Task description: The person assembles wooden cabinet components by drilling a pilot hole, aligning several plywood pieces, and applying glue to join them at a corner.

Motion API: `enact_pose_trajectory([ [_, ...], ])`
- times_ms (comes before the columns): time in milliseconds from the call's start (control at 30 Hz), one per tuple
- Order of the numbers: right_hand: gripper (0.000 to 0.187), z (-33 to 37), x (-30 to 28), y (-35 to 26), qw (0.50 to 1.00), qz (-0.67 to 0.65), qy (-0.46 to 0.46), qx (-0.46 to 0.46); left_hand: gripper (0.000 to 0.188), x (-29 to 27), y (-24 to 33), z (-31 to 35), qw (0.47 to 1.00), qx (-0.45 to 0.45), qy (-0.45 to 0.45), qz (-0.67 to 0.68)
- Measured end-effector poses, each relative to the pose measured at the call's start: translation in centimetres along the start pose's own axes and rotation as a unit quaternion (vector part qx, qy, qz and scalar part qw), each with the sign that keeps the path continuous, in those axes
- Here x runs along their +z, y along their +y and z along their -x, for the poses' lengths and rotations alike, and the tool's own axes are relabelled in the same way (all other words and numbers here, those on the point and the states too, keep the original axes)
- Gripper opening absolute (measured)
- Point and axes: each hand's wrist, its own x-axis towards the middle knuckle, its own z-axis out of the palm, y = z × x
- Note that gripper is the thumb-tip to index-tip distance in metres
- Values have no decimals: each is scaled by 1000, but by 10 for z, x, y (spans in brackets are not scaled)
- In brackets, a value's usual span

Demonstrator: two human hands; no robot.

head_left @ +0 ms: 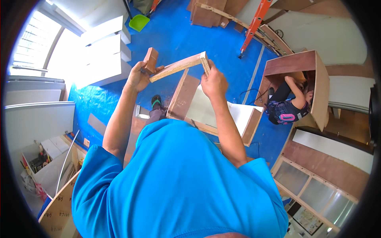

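Observation:
My left hand (139, 77) is closed around a small reddish-brown block (151, 59), with its fingertips at the near end of an L-shaped plywood piece (178, 66). The short arm of that piece is gripped in my right hand (214, 81), just below its corner. The piece is raised in front of me, its long arm running from the corner down to my left hand. Beneath it on the floor is an open plywood box (184, 93) with a white inner face. Whether the block touches the plywood cannot be made out.
To the right, a person (287, 103) leans into a large plywood cabinet (322, 91). White cabinets (105, 59) stand at left, near a green dustpan (139, 23). An orange ladder (256, 25) and brown boards (208, 14) are at the back. Blue sheeting (170, 35) covers the floor.

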Motion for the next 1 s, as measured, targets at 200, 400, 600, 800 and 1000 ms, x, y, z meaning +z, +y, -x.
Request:
enact_pose_trajectory([
  [200, 49, 12, -15, 12, 992, -101, 62, 36, 72, 61, 25, -22, 996, 90, 6, -11],
  [400, 45, 9, -12, 31, 975, -174, 119, 68, 74, 122, 47, -38, 994, 78, 9, -79],
  [600, 44, 19, -17, 33, 965, -199, 163, 47, 71, 137, 41, -38, 990, 120, 5, -75],
  [800, 48, 19, -8, 35, 960, -217, 162, 64, 67, 150, 47, -44, 990, 106, 20, -88],
  [1000, 49, 21, 0, 26, 954, -249, 149, 80, 75, 141, 59, -57, 991, 99, -3, -91],
])
